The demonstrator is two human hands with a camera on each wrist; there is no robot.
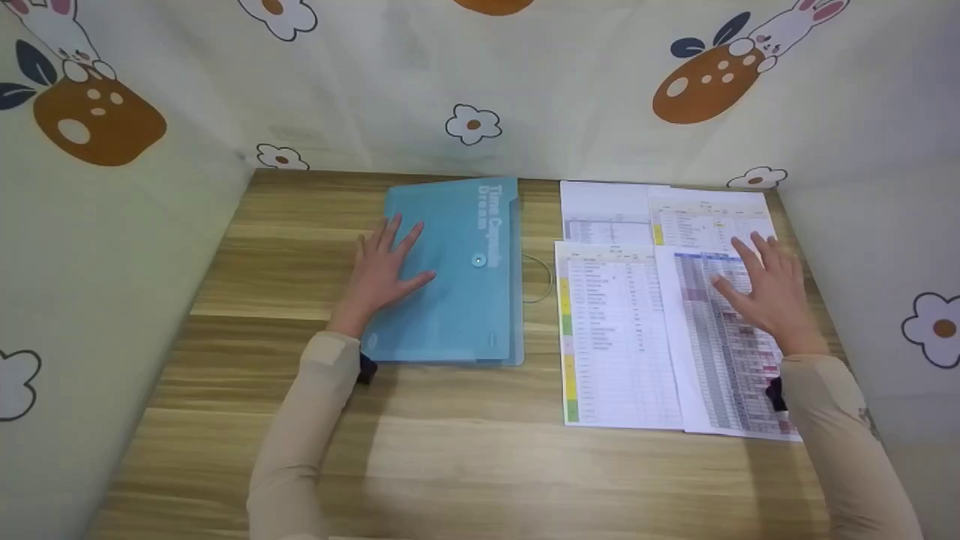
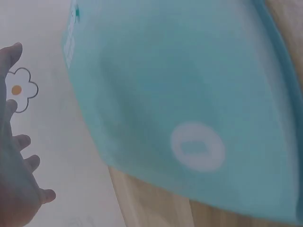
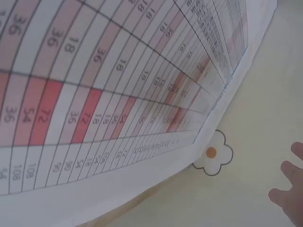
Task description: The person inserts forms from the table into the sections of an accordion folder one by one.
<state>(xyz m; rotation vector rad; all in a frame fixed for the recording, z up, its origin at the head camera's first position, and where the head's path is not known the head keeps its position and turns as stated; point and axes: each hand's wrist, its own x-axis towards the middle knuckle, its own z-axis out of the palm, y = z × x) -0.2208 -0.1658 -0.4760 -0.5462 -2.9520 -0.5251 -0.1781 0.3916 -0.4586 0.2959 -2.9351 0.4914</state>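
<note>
A light blue plastic document folder [image 1: 450, 315] lies on the table, with a white button and an elastic loop [image 1: 541, 277] at its right side. Over its left edge my left hand [image 1: 381, 274] is spread with the fingers apart; in the left wrist view the folder's surface [image 2: 165, 85] fills most of the picture. To the right, printed sheets [image 1: 619, 337] with tables lie in two overlapping rows. Above the front right sheet [image 1: 727, 360] my right hand [image 1: 772, 296] is held with fingers spread, gripping nothing. Whether either hand touches what lies beneath it, I cannot tell.
The wooden table [image 1: 450, 465] meets a patterned cloth wall [image 1: 375, 90] at the back and on both sides. Two more sheets [image 1: 606, 202] lie at the back right, partly under the front ones.
</note>
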